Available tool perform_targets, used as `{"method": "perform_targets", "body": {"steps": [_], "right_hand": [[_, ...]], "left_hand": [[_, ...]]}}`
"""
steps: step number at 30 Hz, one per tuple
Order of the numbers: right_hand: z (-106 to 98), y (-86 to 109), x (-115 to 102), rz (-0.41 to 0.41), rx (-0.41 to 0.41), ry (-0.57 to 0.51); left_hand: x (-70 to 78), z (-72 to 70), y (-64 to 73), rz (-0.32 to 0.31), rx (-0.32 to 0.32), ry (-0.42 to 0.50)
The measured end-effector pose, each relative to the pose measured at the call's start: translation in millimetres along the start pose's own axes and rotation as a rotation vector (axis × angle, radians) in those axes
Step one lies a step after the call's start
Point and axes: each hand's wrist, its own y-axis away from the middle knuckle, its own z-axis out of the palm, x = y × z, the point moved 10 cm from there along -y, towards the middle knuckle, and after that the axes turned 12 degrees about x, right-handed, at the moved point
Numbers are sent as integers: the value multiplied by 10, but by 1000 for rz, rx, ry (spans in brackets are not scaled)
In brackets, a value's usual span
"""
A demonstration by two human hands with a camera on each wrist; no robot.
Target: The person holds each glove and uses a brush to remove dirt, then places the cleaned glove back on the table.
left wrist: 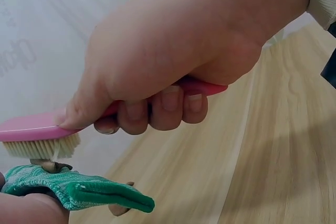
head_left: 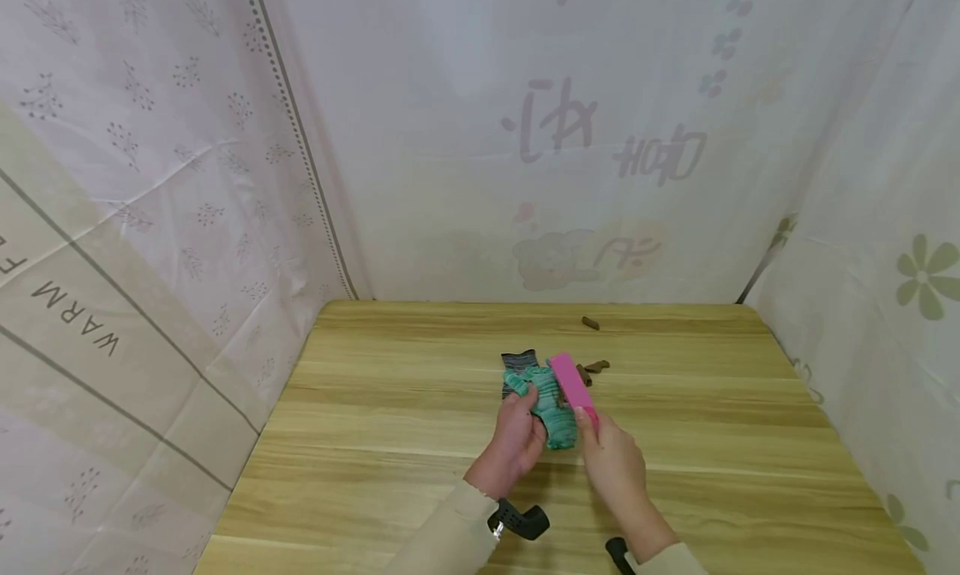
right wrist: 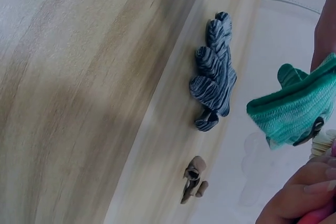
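Note:
My left hand [head_left: 517, 433] grips a green knitted glove [head_left: 555, 421], raised over the wooden table. In the left wrist view, the glove [left wrist: 105, 192] lies across the left hand at the lower left. My right hand [head_left: 615, 467] is wrapped round the handle of a pink brush [head_left: 570, 379], thumb along its back. Pale bristles [left wrist: 39, 148] face down at a brown lump [left wrist: 50, 165] on the glove. The right wrist view shows the same dark lump [right wrist: 312, 132] beside the bristles.
A grey-and-black striped knitted glove [right wrist: 215, 77] lies on the table [head_left: 360, 425] just beyond the green one. Several brown pieces [right wrist: 194, 177] lie behind the brush, and a single brown piece [head_left: 591, 323] is near the back edge. Printed curtains [head_left: 450, 183] enclose the table.

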Motion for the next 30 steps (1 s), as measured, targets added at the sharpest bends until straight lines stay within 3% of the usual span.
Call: {"method": "perform_targets", "body": {"steps": [20,30], "right_hand": [[21,-32,68,48,-45,-39],[-25,9,-17,42,-8,-107]], "left_hand": [[1,-10,26,-26,-4,-8],[-4,-51,-17,-6,27,1]]}}
